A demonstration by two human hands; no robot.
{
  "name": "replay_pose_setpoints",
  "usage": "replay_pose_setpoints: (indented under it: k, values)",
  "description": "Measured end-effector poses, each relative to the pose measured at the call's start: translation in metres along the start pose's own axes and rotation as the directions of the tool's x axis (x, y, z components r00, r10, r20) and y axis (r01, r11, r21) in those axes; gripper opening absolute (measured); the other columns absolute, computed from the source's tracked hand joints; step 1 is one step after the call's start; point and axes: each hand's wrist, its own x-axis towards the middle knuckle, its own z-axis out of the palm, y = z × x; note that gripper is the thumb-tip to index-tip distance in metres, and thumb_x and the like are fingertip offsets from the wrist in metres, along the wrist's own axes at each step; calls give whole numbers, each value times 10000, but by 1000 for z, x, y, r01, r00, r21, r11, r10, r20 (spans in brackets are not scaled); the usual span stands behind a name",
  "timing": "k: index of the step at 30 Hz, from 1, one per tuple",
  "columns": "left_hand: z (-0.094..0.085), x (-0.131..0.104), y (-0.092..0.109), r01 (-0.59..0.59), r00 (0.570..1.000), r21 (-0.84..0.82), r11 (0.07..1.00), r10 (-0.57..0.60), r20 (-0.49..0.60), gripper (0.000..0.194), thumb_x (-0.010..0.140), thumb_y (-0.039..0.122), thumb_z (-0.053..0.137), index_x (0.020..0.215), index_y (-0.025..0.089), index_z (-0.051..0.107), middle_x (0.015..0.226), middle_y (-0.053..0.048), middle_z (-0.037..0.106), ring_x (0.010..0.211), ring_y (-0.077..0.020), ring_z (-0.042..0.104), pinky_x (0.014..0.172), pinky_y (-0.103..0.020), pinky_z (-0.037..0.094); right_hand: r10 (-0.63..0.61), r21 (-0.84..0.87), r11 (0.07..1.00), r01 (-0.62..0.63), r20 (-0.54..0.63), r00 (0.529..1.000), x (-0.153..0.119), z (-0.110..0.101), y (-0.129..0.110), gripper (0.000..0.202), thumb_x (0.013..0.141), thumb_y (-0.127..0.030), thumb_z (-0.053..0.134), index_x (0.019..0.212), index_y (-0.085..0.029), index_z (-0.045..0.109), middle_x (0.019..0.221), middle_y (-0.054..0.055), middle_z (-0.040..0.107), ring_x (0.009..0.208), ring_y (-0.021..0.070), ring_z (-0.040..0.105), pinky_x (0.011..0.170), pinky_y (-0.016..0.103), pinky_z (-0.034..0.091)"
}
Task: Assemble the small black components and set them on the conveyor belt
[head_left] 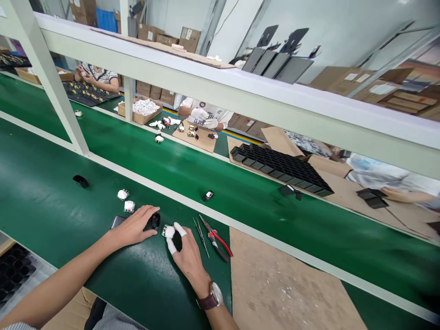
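My left hand (pixel 135 225) lies over the green bench with its fingers spread, the thumb and fingertips beside a small black housing (pixel 156 221). Part of a dark flat object (pixel 117 222) shows beneath that hand. My right hand (pixel 187 252), with white covers on thumb and forefinger, pinches a small white-domed part with a circuit board (pixel 168 231). Two similar white-domed parts (pixel 129 206) sit beyond my left hand. Another black housing (pixel 80 181) lies farther left. Tweezers (pixel 201 237) and red-handled pliers (pixel 216 239) rest to the right of my right hand.
A pale rail (pixel 178 201) separates the bench from a green conveyor (pixel 192 169) carrying a black housing (pixel 208 195). Cardboard (pixel 285 284) covers the bench at right. Overhead runs a shelf beam (pixel 220 82). Across the conveyor, people work near a black tray (pixel 282 167).
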Motion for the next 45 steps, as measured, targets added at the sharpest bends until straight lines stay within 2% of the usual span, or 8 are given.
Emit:
replay_pose_setpoints:
  k: [4,7,10,16,21,31,39,45]
  values:
    - [18,-3,6,1,998,-58,998,-5,-69,692,998,267,615,1596,317,272,1498,-135,497,1388,-319,523,1132,-535,493,0,91,996,8,-92,996,5,-16,-11,414,991,-169,568,1396,-239,517,1184,120,649,1115,263,638,924,466,585]
    - [30,-6,9,16,999,-151,988,-23,-49,673,999,242,607,1584,319,284,1410,-122,569,1300,-294,601,1094,-509,530,-49,113,992,57,-72,996,9,-26,-21,436,978,-118,568,1392,-248,527,1210,121,629,1148,263,622,950,473,573]
    - [35,-9,9,13,1000,-216,976,-15,-8,712,983,261,646,1586,331,274,1377,-108,597,1279,-287,614,1081,-500,538,-100,86,991,102,-29,995,10,-28,-27,472,974,-97,566,1418,-246,508,1229,126,622,1163,271,612,965,486,568]
    - [30,-13,13,-79,997,-223,972,80,-6,754,999,176,591,1616,348,193,1438,-105,564,1355,-276,521,1130,-519,483,-135,5,991,135,25,991,8,-31,-30,570,996,-120,564,1527,-212,377,1225,143,628,1168,287,601,963,500,581]
    - [27,-12,16,-107,994,-196,975,109,4,796,991,135,575,1628,361,154,1476,-101,542,1373,-284,489,1138,-524,471,-140,-25,989,143,90,986,9,-37,-35,588,1021,-142,531,1563,-217,315,1229,146,631,1159,289,608,953,487,589]
    - [28,-13,13,-171,985,-133,976,172,0,817,998,151,567,1641,355,106,1441,-104,567,1350,-296,509,1114,-518,479,-147,-164,969,183,209,967,16,-41,-44,428,1016,-127,482,1443,-148,496,1201,165,642,1092,305,607,913,475,591]
    - [28,-15,12,-145,989,-132,981,148,12,756,993,171,584,1626,326,201,1399,-132,545,1283,-298,559,1073,-501,518,-162,-227,946,230,280,946,16,-37,-46,457,1011,-105,455,1467,-139,478,1234,195,630,1088,332,594,864,504,597]
    - [28,-13,13,-130,990,-193,973,138,28,755,1005,227,607,1621,339,185,1441,-118,566,1353,-301,516,1108,-528,492,-124,-145,976,164,250,960,19,-46,-45,453,1036,-162,454,1489,-162,445,1180,156,646,1041,298,617,840,449,607]
